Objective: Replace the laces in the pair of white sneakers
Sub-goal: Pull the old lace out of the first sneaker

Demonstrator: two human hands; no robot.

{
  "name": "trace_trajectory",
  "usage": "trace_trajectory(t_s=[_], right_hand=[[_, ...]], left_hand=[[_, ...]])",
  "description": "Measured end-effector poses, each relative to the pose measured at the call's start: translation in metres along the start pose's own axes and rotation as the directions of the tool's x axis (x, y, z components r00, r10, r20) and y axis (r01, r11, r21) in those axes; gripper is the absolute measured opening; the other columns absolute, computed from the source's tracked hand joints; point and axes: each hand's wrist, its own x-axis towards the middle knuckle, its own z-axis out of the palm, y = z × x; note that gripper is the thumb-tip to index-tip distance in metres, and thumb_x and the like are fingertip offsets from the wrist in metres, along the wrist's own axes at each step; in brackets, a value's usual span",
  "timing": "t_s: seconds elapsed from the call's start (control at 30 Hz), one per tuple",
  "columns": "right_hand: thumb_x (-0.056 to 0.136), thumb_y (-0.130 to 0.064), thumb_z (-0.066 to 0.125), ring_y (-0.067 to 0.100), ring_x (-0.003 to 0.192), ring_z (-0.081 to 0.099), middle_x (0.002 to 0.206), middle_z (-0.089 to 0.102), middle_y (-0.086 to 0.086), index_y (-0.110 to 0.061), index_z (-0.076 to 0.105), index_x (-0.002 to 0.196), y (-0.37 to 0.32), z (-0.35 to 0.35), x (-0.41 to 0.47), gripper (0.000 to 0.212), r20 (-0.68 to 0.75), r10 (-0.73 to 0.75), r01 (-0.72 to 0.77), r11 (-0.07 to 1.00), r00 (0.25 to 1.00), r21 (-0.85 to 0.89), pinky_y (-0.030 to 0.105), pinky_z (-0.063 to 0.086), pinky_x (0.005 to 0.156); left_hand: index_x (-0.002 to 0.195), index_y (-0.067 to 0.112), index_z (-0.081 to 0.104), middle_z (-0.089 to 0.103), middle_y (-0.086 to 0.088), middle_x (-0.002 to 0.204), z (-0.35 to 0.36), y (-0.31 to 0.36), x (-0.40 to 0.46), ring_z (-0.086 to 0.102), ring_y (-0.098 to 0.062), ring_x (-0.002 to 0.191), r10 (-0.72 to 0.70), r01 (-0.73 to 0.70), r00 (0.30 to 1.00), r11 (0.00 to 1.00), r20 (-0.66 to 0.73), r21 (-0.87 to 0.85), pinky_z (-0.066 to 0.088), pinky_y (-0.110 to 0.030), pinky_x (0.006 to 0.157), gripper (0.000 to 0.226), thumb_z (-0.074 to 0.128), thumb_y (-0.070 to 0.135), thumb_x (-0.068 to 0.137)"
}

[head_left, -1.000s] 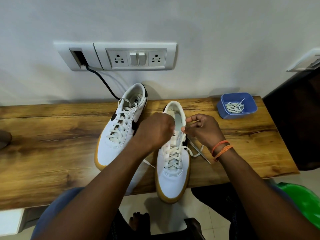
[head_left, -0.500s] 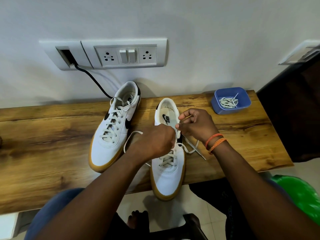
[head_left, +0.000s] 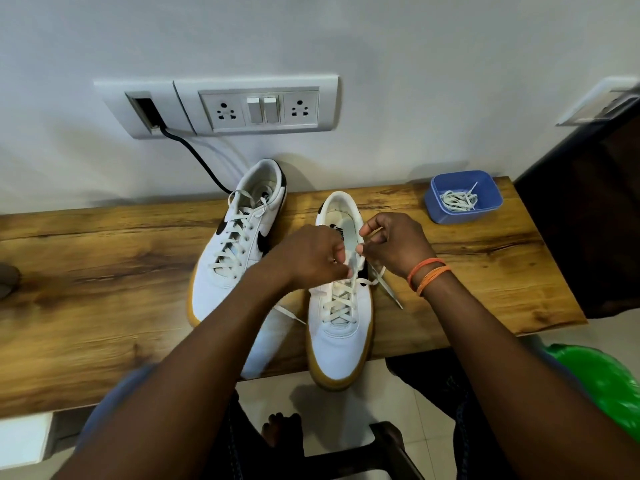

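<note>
**Both hands at the near shoe's top eyelets**

The right shoe [head_left: 341,327] overhangs the worktop [head_left: 104,289] edge at 6 o'clock, within easy reach. Left hand [head_left: 311,254] and right hand [head_left: 398,245] have fingers clamped on its lace [head_left: 389,289] ends, probably to unthread it. Left shoe [head_left: 239,247] waits at 10 o'clock; spare laces [head_left: 459,199] in the tub [head_left: 446,216] at 2.

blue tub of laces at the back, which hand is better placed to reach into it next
Right, probably. The blue tub sits on the right hand side, just beyond it. The left hand would have to cross the sneaker. Both hands hold its lace now.
</note>
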Motion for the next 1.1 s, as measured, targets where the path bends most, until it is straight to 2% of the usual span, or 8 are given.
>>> trace_trajectory(t_s=[0.13, 0.3, 0.37, 0.5, 0.67, 0.77, 0.93, 1.1], right_hand=[[0.072, -0.007, 0.083, 0.022, 0.075, 0.071, 0.08, 0.073, 0.009, -0.014, 0.069, 0.09, 0.004, 0.001, 0.0, 0.023, 0.001, 0.002, -0.002, 0.999, 1.0, 0.05, 0.041, 0.06, 0.078], [0.071, -0.005, 0.085, 0.023, 0.07, 0.071, 0.079, 0.073, 0.012, -0.011, 0.069, 0.09, 0.008, -0.004, 0.002, 0.026, 0.041, 0.017, -0.022, 0.991, 0.999, 0.131, 0.039, 0.06, 0.073], [0.072, -0.004, 0.084, 0.021, 0.066, 0.07, 0.078, 0.073, 0.012, -0.011, 0.068, 0.09, 0.008, -0.005, 0.002, 0.025, 0.064, 0.015, -0.024, 0.989, 0.998, 0.145, 0.036, 0.059, 0.071], [0.072, -0.004, 0.083, 0.02, 0.065, 0.07, 0.08, 0.073, 0.012, -0.01, 0.068, 0.093, 0.007, -0.006, 0.002, 0.026, 0.086, 0.011, -0.023, 0.989, 0.996, 0.148, 0.033, 0.058, 0.067], [0.072, -0.004, 0.083, 0.02, 0.066, 0.07, 0.081, 0.073, 0.013, -0.01, 0.067, 0.093, 0.007, -0.008, 0.003, 0.027, 0.099, 0.018, -0.034, 0.986, 0.995, 0.163, 0.032, 0.057, 0.064], [0.072, -0.003, 0.083, 0.019, 0.064, 0.07, 0.081, 0.073, 0.014, -0.01, 0.067, 0.095, 0.007, -0.011, 0.002, 0.028, 0.111, 0.025, -0.042, 0.987, 0.994, 0.158, 0.025, 0.053, 0.057], [0.073, -0.001, 0.082, 0.018, 0.062, 0.068, 0.081, 0.072, 0.015, -0.005, 0.067, 0.097, 0.005, -0.01, 0.001, 0.029, 0.119, 0.025, -0.046, 0.982, 0.993, 0.183, 0.019, 0.051, 0.052], [0.072, 0.0, 0.082, 0.022, 0.063, 0.068, 0.081, 0.072, 0.018, -0.006, 0.066, 0.097, 0.005, -0.01, 0.002, 0.03, 0.137, 0.031, -0.06, 0.975, 0.99, 0.214, 0.024, 0.052, 0.054]], left_hand=[[0.097, 0.019, 0.072, 0.069, -0.001, 0.095, 0.031, 0.011, 0.01, 0.064, -0.019, 0.087, 0.045, -0.041, 0.999, 0.971, -0.013, 0.234, 0.052, -0.033, 0.072, 0.024, 0.071, 0.039, 0.085], [0.085, 0.021, 0.075, 0.071, 0.003, 0.09, 0.027, -0.001, 0.015, 0.065, -0.015, 0.084, 0.072, -0.08, 0.994, 0.992, 0.081, 0.099, 0.053, -0.031, 0.076, 0.004, 0.073, 0.024, 0.084], [0.089, 0.021, 0.075, 0.072, 0.002, 0.092, 0.027, -0.002, 0.016, 0.065, -0.015, 0.084, 0.09, -0.1, 0.993, 0.987, 0.082, 0.127, 0.05, -0.028, 0.072, 0.008, 0.067, 0.02, 0.087], [0.099, 0.018, 0.074, 0.071, -0.003, 0.093, 0.036, -0.003, 0.017, 0.066, -0.021, 0.083, 0.103, -0.105, 0.994, 0.975, 0.019, 0.194, 0.056, -0.036, 0.071, 0.018, 0.06, 0.023, 0.09], [0.084, 0.016, 0.075, 0.068, 0.002, 0.08, 0.015, -0.002, 0.013, 0.061, -0.014, 0.074, 0.12, -0.141, 0.986, 0.971, 0.113, 0.191, 0.05, -0.033, 0.069, 0.016, 0.062, 0.025, 0.086], [0.078, 0.01, 0.072, 0.065, -0.003, 0.079, -0.019, -0.01, 0.005, 0.06, -0.017, 0.077, 0.008, -0.028, 0.992, 0.986, 0.122, 0.164, 0.048, -0.032, 0.072, 0.019, 0.066, 0.027, 0.085], [0.073, 0.007, 0.069, 0.065, -0.009, 0.075, -0.037, -0.041, -0.004, 0.062, -0.023, 0.077, -0.222, 0.204, 0.971, 0.964, 0.093, 0.169, 0.045, -0.031, 0.064, 0.015, 0.071, 0.02, 0.079], [0.082, 0.023, 0.069, 0.056, 0.013, 0.069, -0.015, -0.018, 0.009, 0.054, -0.004, 0.068, 0.054, -0.044, 0.991, 0.995, -0.119, 0.088, 0.04, -0.023, 0.063, 0.004, 0.069, 0.027, 0.082]])
